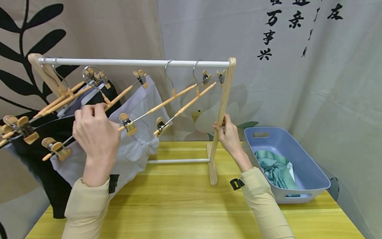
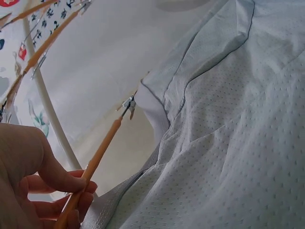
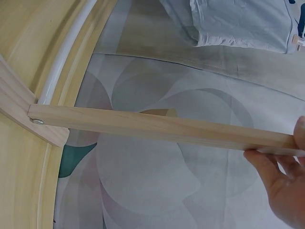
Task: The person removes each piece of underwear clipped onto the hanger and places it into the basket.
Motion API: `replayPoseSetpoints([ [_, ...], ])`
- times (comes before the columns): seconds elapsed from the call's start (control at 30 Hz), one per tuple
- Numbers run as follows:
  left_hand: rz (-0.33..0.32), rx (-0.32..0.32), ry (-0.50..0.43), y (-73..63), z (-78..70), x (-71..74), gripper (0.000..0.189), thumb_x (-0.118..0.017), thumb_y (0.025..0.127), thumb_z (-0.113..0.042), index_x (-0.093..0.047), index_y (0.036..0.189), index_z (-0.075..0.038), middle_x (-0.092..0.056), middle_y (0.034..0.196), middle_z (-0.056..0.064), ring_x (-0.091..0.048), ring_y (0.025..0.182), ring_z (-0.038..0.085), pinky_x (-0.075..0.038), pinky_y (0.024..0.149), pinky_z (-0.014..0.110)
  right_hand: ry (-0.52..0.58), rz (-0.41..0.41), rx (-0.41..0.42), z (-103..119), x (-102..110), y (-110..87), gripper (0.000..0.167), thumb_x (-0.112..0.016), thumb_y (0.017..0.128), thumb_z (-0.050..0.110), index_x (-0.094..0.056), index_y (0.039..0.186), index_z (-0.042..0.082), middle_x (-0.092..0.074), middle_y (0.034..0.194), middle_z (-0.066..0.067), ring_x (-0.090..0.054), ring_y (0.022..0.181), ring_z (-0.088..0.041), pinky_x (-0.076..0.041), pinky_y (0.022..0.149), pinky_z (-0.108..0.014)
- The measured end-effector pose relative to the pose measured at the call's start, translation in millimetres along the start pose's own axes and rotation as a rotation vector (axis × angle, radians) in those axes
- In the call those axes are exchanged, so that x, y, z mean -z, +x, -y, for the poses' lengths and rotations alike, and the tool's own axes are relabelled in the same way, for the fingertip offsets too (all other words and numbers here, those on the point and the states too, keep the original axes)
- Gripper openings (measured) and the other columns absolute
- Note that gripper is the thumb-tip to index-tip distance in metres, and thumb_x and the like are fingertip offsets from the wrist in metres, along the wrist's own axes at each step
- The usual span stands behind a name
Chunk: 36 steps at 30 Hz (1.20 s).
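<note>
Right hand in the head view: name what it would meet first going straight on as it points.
The wooden post that the right hand grips comes first; past it, probably the cloth behind, though depth is unclear.

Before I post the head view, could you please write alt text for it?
A person's left hand holds a hanger clipped to a pale garment; the right hand grips a clothes rack's wooden post. Beside it, a blue basket holds green cloth.

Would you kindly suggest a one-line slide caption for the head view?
Left grip pinches a hanger bearing a pale garment; right grip holds the wooden rack upright left of a blue basket.
</note>
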<state>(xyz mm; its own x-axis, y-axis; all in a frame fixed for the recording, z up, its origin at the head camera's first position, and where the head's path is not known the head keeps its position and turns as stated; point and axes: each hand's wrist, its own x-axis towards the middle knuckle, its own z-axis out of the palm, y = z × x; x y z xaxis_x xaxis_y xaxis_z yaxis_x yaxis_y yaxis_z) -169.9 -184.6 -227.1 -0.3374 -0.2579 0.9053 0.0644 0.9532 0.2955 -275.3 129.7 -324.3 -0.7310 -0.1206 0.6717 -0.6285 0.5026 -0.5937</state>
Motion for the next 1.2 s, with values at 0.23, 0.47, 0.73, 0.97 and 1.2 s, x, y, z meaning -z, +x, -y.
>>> replayPoseSetpoints([
  [0.23, -0.020, -0.017, -0.022, -7.7, -1.7, -0.7, 0.036, -0.036, 0.080, 0.009, -0.067, 0.097, 0.011, -0.063, 0.091, 0.030, -0.051, 0.079, 0.046, -0.044, 0.069, 0.057, -0.002, 0.002, -0.003, 0, 0, -0.6, 0.039, -0.058, 0.092, 0.007, -0.043, 0.127, -0.001, -0.064, 0.097, -0.019, -0.065, 0.088, -0.032, -0.057, 0.069, -0.044],
  [0.47, -0.021, -0.057, -0.025, -14.3, -4.3, 1.1, 0.032, -0.038, 0.083, 0.004, -0.068, 0.095, 0.009, -0.062, 0.088, 0.028, -0.050, 0.076, 0.045, -0.044, 0.065, 0.054, 0.002, 0.005, -0.007, 0, 1, -1.0, 0.038, -0.058, 0.092, 0.008, -0.043, 0.126, -0.001, -0.064, 0.097, -0.018, -0.066, 0.088, -0.031, -0.057, 0.069, -0.044],
  [0.73, -0.004, -0.077, -0.046, -22.6, -8.3, 5.3, 0.034, -0.036, 0.081, 0.006, -0.067, 0.092, 0.008, -0.062, 0.087, 0.027, -0.050, 0.073, 0.043, -0.043, 0.060, 0.051, -0.001, 0.011, -0.018, -1, 1, -0.4, 0.039, -0.057, 0.093, 0.009, -0.043, 0.127, -0.001, -0.064, 0.098, -0.018, -0.065, 0.088, -0.031, -0.057, 0.070, -0.044],
  [0.97, 0.009, -0.081, -0.065, -30.0, -11.9, 9.7, 0.033, -0.036, 0.081, 0.007, -0.067, 0.090, 0.008, -0.062, 0.086, 0.027, -0.051, 0.073, 0.042, -0.043, 0.060, 0.051, -0.009, 0.012, -0.022, -1, 2, -0.4, 0.039, -0.057, 0.093, 0.010, -0.042, 0.128, 0.000, -0.064, 0.098, -0.018, -0.065, 0.088, -0.031, -0.057, 0.069, -0.044],
  [1.2, -0.015, -0.075, -0.117, -38.6, -15.6, 9.6, 0.034, -0.034, 0.081, 0.007, -0.067, 0.086, 0.006, -0.062, 0.084, 0.025, -0.051, 0.074, 0.041, -0.042, 0.060, 0.050, -0.006, 0.014, -0.021, -1, 1, -0.5, 0.040, -0.057, 0.093, 0.012, -0.042, 0.128, -0.001, -0.064, 0.098, -0.018, -0.064, 0.089, -0.031, -0.057, 0.070, -0.043],
])
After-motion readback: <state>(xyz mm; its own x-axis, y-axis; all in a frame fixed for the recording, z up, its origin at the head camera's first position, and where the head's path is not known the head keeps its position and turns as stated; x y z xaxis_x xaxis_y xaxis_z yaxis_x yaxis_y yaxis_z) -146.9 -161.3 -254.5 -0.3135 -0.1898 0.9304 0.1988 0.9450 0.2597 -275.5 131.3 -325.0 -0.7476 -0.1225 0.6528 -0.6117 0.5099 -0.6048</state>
